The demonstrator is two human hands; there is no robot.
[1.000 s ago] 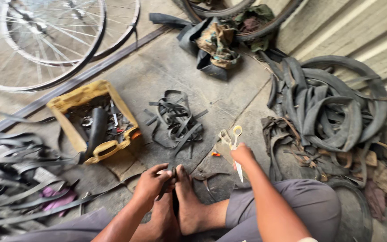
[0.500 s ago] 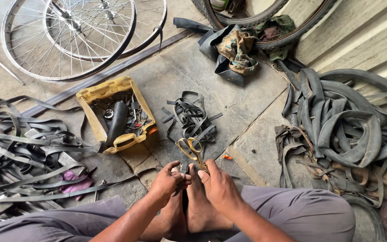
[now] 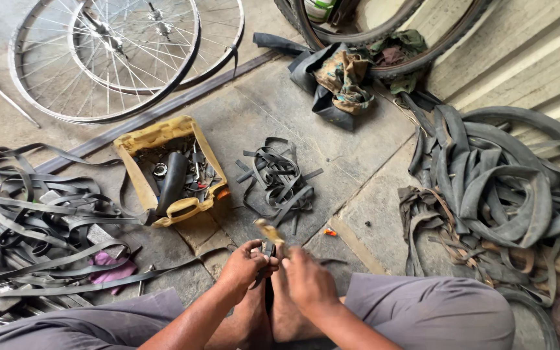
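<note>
I sit on the concrete floor with my bare feet (image 3: 273,317) together. My left hand (image 3: 244,267) and my right hand (image 3: 309,282) meet just above the toes. The right hand grips a pair of scissors (image 3: 269,231) whose pale yellowish handles stick up between the hands. The left hand pinches a narrow black rubber strip (image 3: 268,293) that runs down between my feet. The scissor blades are hidden by the fingers.
A small pile of cut rubber strips (image 3: 280,178) lies just ahead. A yellow tray (image 3: 139,188) of small parts is to its left. Long rubber strips (image 3: 34,220) lie at the left, inner tubes (image 3: 507,188) at the right, bicycle wheels (image 3: 111,52) at the back.
My right hand reached out to the right, took the scissors off the floor and brought them to the left hand above my feet. The camera view shifted slightly right.
</note>
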